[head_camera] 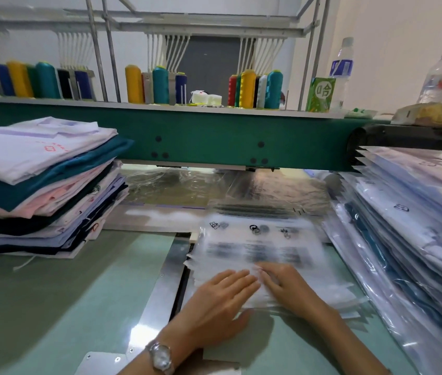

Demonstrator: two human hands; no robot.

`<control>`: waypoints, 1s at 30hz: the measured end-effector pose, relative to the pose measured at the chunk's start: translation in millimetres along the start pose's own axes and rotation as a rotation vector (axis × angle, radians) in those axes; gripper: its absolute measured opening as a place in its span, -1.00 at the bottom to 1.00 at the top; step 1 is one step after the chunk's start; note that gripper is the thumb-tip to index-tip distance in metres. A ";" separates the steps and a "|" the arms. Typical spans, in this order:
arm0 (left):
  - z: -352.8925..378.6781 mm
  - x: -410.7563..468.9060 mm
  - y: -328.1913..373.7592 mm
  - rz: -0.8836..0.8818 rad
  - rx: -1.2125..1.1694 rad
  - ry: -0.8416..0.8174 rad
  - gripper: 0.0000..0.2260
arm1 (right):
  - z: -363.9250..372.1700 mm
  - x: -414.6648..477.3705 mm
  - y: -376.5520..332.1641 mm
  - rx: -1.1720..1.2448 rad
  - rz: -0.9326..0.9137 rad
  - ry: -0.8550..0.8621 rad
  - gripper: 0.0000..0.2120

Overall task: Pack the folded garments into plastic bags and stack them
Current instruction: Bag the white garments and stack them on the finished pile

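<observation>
While the left hand (222, 301), a watch (160, 357) on its wrist, is lying flat on the pile of empty plastic bags (263, 247), its fingers are lying straight and close together, thumb apart at the pile's near edge. The right hand (282, 288) is pressing just beside it, fingers straight, tips touching the top bag. Folded garments (38, 171) are sitting stacked at left; packed bags (417, 226) are lying stacked at right. Thread spools (255, 89) are standing on the far shelf.

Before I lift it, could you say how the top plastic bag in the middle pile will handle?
The plastic bag looks thin and clear, so it is probably floppy and very light. Its glossy film, stacked on others, will likely slide.
</observation>
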State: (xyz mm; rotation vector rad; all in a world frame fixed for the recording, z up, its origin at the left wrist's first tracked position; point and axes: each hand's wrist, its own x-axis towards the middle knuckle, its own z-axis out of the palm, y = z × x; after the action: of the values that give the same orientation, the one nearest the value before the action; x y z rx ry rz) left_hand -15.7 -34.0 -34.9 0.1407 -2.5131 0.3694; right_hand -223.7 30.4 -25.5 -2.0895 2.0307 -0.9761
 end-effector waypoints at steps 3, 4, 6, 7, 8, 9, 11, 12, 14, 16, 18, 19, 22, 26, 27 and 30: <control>2.7 8.1 -0.1 -0.126 0.062 -0.068 -0.62 | -2.5 0.0 -5.4 0.042 -0.004 0.153 -0.79; 3.6 7.4 -0.6 -0.158 0.075 -0.093 -0.61 | -3.1 -0.4 -7.7 0.057 -0.010 0.225 -0.79; 6.6 3.8 -0.4 -0.202 0.107 -0.159 -0.60 | -3.1 -1.2 -13.7 0.057 -0.025 0.376 -0.77; 7.9 1.6 0.4 -0.211 0.117 -0.179 -0.60 | -2.5 -1.6 -16.2 0.035 -0.054 0.444 -0.75; 8.9 -0.8 0.9 -0.206 0.121 -0.185 -0.61 | -1.3 -1.3 -18.7 0.003 -0.094 0.500 -0.73; 7.5 -2.0 0.7 -0.201 0.112 -0.190 -0.61 | -0.2 -0.7 -20.7 -0.027 -0.131 0.540 -0.70; 2.8 -1.4 -0.1 -0.241 0.073 -0.206 -0.61 | 1.1 1.3 -23.9 -0.062 -0.171 0.570 -0.67; 0.6 -0.2 0.3 -0.259 0.079 -0.217 -0.60 | 1.3 1.6 -24.6 -0.075 -0.183 0.571 -0.68; -0.9 -0.7 0.1 -0.269 0.035 -0.239 -0.56 | 1.2 -0.8 -24.5 -0.116 -0.206 0.547 -0.71; -5.6 -3.1 -3.2 -0.265 -0.052 -0.174 -0.57 | 1.3 -5.2 -21.4 -0.154 -0.229 0.490 -0.70; -17.7 -7.4 -15.1 -0.220 -0.102 -0.033 -0.69 | 2.1 -8.6 -17.0 -0.152 -0.227 0.439 -0.71; -26.6 -10.7 -23.4 -0.215 -0.129 0.044 -0.74 | 2.5 -9.5 -15.2 -0.134 -0.214 0.421 -0.72; -52.8 -27.2 -61.6 -0.256 -0.057 0.221 -0.78 | 3.9 -9.6 -14.2 -0.075 -0.174 0.385 -0.67; -97.5 -54.5 -119.2 -0.384 0.179 0.264 -0.72 | 6.3 -12.2 -14.9 -0.095 -0.172 0.332 -0.64; -110.7 -61.8 -133.9 -0.409 0.262 0.262 -0.69 | 5.7 -13.1 -14.4 -0.103 -0.166 0.325 -0.64; -155.6 -85.9 -179.5 -0.513 0.465 0.231 -0.60 | 3.9 -13.5 -13.5 -0.120 -0.135 0.312 -0.65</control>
State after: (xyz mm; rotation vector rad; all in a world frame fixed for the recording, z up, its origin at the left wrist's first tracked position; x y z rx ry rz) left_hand 171.6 -158.5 80.1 0.8521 -2.0296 0.6974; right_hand -209.0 43.1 -27.5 -2.2853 2.1567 -1.3070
